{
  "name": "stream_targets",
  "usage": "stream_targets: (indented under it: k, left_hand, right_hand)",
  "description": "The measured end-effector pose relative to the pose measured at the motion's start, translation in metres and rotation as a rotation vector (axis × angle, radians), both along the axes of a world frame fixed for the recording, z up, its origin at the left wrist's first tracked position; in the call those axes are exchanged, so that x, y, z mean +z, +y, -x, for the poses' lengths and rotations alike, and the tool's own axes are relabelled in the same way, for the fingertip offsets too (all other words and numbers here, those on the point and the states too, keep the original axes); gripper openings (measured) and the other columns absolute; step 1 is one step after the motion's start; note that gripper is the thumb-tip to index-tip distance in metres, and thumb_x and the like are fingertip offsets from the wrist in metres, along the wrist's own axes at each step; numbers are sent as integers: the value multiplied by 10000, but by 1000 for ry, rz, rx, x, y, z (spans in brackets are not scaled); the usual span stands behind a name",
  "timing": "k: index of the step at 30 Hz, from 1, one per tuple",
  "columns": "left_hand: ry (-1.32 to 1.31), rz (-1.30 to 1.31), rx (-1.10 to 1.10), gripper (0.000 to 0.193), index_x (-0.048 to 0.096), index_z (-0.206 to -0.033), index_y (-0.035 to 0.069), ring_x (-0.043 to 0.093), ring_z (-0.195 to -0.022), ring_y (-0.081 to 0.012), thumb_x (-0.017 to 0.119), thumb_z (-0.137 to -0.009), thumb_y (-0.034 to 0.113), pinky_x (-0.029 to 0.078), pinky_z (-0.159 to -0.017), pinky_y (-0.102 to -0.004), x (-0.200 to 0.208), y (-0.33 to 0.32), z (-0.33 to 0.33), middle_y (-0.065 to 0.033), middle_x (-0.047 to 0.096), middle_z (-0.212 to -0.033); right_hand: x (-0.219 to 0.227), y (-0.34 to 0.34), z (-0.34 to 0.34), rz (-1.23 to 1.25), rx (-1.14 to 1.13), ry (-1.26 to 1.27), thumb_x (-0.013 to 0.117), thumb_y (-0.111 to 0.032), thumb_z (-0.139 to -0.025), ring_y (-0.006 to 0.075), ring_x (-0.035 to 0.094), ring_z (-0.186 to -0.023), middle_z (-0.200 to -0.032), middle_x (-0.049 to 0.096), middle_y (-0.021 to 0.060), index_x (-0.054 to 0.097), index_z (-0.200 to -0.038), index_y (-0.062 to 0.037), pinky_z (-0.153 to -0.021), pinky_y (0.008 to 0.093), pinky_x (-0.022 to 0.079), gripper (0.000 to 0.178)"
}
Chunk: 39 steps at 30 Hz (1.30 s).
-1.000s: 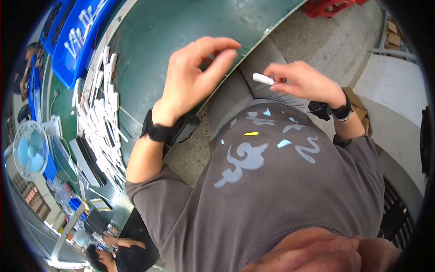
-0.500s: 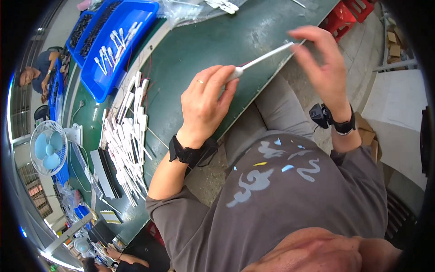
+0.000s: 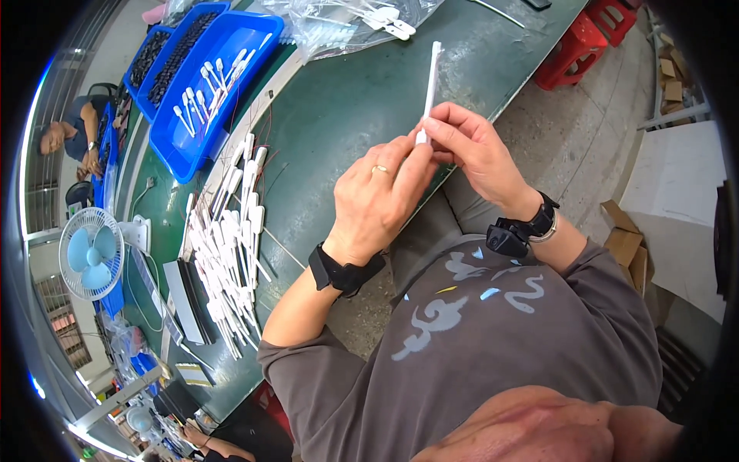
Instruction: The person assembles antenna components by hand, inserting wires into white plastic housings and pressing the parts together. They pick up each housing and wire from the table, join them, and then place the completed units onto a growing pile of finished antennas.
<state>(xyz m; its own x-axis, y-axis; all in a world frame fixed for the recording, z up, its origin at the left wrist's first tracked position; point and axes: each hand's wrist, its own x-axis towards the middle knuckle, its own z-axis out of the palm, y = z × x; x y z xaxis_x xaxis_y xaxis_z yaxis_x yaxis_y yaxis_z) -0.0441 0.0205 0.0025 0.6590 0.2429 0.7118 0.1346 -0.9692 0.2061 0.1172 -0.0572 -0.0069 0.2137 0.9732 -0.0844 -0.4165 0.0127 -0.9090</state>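
Observation:
A slim white plastic stick (image 3: pixel 433 81) with a thicker handle end is held over the green table, its thin end tilted up and away from me. My left hand (image 3: pixel 377 192) is closed around the thicker end, which its fingers mostly hide. Thumb and fingers of my right hand (image 3: pixel 479 154) pinch the stick just above that, close against the left fingertips. To the left lies a loose pile of similar white sticks (image 3: pixel 229 250), several with thin dark red wires.
Beyond the pile, a blue tray (image 3: pixel 171 158) holds more white sticks, beside bins of small dark parts (image 3: pixel 181 52). A clear plastic bag (image 3: pixel 319 42) lies at the far edge. A fan (image 3: pixel 91 252) and a co-worker (image 3: pixel 75 138) are left; red stools (image 3: pixel 568 60) stand right.
My right hand has come down and left from the stick's far tip to pinch it beside my left hand. The stick has swung from pointing right to pointing nearly straight away.

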Motion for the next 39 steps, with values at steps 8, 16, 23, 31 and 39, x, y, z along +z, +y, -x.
stream_targets:
  k: [8,16,23,31,39]
  left_hand:
    - [-304,1057,-4,264,671,-1102,16,648,-735,-153,714,-892,169,532,-622,-248,14,16,5,-86,687,-929]
    - [-373,1419,-49,261,701,-1087,1,627,-707,-94,628,-975,225,534,-591,-232,6,31,12,-77,707,-926]
    - [-373,1397,-42,273,706,-1067,-8,627,-691,-98,580,-995,223,529,-575,-232,4,30,10,-92,711,-929]
    - [-385,1435,-20,271,703,-1024,-24,627,-672,-108,568,-988,209,530,-565,-242,-3,31,11,-106,708,-927]
    - [-299,1531,-82,217,643,-979,-23,634,-710,-117,590,-944,185,529,-572,-247,-12,40,14,-74,660,-863]
  right_hand:
    - [-3,-12,3,23,107,-307,545,-175,-1013,18,527,-688,-854,595,-13,582,-1046,-36,-579,181,437,148]
    - [-16,-8,1,-23,47,-437,552,-189,-1013,-16,386,-588,-826,562,-38,608,-1075,-37,-481,161,284,174]
    - [-17,-7,0,-10,-14,-375,556,-196,-1013,-22,345,-561,-817,550,-49,618,-1073,-36,-474,158,245,181]
    - [-27,-6,8,-84,-173,-472,565,-197,-1010,-23,352,-561,-810,539,-52,614,-1043,-39,-470,161,258,169]
    - [-25,-6,10,-30,-51,-484,573,-171,-1000,-19,374,-561,-805,537,-49,611,-1026,-41,-475,163,279,138]
